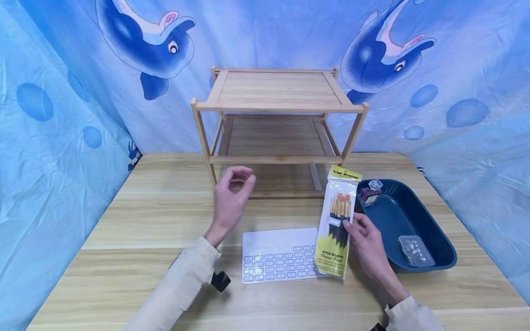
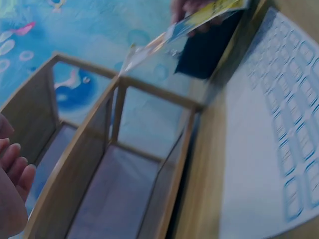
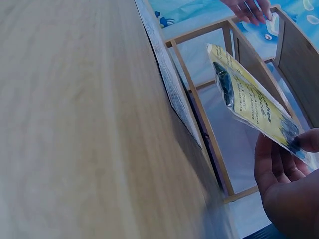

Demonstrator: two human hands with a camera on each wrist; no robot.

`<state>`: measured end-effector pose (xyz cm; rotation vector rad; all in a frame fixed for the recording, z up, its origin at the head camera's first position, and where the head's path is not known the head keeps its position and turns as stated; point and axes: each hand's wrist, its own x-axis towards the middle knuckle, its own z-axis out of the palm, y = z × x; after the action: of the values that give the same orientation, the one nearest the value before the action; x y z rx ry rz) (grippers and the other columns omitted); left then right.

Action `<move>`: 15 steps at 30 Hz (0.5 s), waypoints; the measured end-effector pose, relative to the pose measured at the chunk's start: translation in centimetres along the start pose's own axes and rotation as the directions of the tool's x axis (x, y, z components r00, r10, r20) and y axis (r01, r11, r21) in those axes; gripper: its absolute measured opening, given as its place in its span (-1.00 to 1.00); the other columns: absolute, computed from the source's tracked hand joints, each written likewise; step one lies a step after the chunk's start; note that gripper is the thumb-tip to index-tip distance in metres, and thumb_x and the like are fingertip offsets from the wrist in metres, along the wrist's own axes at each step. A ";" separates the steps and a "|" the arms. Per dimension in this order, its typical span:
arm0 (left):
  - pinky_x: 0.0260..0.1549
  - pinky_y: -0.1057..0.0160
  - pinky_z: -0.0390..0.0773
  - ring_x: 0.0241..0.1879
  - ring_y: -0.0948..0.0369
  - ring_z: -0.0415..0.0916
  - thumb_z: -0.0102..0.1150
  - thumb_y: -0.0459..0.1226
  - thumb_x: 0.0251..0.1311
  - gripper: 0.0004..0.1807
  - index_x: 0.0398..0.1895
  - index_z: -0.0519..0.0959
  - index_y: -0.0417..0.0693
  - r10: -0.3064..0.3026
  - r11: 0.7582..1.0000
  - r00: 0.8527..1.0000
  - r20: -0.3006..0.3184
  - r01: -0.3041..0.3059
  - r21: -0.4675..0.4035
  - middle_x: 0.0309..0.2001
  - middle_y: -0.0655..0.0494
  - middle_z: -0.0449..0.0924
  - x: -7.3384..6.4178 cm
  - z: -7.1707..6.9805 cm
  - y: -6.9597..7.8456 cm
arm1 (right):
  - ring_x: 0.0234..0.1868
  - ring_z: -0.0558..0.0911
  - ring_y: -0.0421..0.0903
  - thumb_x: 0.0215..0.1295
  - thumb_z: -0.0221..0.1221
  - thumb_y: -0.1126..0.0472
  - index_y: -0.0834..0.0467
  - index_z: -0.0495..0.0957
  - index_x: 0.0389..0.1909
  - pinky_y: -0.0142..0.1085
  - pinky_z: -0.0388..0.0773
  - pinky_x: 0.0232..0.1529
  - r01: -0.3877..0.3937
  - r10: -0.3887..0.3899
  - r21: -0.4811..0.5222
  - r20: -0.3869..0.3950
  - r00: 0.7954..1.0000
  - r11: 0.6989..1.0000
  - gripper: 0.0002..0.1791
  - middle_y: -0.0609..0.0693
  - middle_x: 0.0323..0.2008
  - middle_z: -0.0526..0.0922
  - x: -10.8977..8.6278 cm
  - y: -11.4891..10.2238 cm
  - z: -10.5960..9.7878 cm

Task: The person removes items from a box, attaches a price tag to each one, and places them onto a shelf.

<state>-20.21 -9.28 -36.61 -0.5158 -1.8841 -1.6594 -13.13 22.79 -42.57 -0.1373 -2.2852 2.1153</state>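
A clear packet of artist brushes (image 1: pixel 337 220) with a yellow header is held up by its right edge. My right hand (image 1: pixel 368 246) pinches it, thumb on the front and fingers behind. A small white label is stuck across the brush handles. My left hand (image 1: pixel 232 197) hovers in front of the wooden shelf, fingers loosely bent and holding nothing. Below and between the hands lies a white sheet of labels (image 1: pixel 279 243) with blue borders. Its upper part is bare backing, and the packet covers its right edge in the head view.
A three-tier wooden shelf (image 1: pixel 281 108) stands at the back of the table. On the right sits a dark blue tub (image 1: pixel 430 230) containing a small bottle (image 1: pixel 370 193) with a faceted cap and a clear plastic box (image 1: pixel 416 251) of small pieces. Blue dolphin-print cloth (image 1: pixel 269 32) hangs behind.
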 end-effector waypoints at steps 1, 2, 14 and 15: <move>-0.16 0.29 0.59 -0.19 0.15 0.54 0.26 -0.49 0.32 -0.82 -0.05 0.58 -0.36 0.004 1.000 1.000 -0.024 -0.004 0.001 -0.17 -0.11 0.63 0.3 -0.4 -0.1 | -0.12 0.69 -0.18 0.62 0.09 0.09 0.28 0.26 0.35 -0.37 0.62 -0.18 -0.002 0.001 -0.004 -0.005 1.000 1.000 -0.52 0.02 0.06 0.72 0.0 0.0 0.0; -0.17 0.30 0.57 -0.20 0.17 0.53 0.25 -0.50 0.32 -0.83 -0.06 0.58 -0.36 0.009 1.000 0.999 -0.049 -0.009 0.006 -0.18 -0.12 0.62 0.5 -0.8 -0.1 | -0.14 0.68 -0.18 0.62 0.09 0.09 0.28 0.27 0.34 -0.38 0.59 -0.23 -0.003 0.003 -0.008 -0.009 1.000 1.000 -0.52 -0.02 0.03 0.73 -0.1 -0.1 -0.1; -0.18 0.34 0.47 -0.20 0.24 0.49 0.26 -0.52 0.30 -0.78 -0.03 0.56 -0.45 0.014 0.999 0.965 -0.263 0.000 0.054 -0.20 -0.11 0.59 3.1 -5.6 -1.9 | -0.10 0.71 -0.18 0.61 0.10 0.09 0.27 0.27 0.29 -0.37 0.65 -0.13 0.032 -0.033 0.026 0.008 0.999 0.999 -0.55 -0.16 -0.03 0.75 -0.5 -0.4 -0.1; -0.18 0.33 0.47 -0.20 0.25 0.50 0.26 -0.52 0.30 -0.78 -0.02 0.55 -0.45 0.008 0.999 0.963 -0.271 0.007 0.054 -0.19 -0.10 0.59 3.3 -5.9 -2.1 | -0.08 0.71 -0.18 0.61 0.10 0.09 0.27 0.27 0.29 -0.34 0.66 -0.09 0.036 -0.036 0.031 0.009 0.999 0.999 -0.55 -0.15 -0.02 0.75 -0.6 -0.5 -0.1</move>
<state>-23.08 -15.68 -35.71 -0.2510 -1.7213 -1.5837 -12.60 22.81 -42.08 -0.0848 -2.2413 2.1381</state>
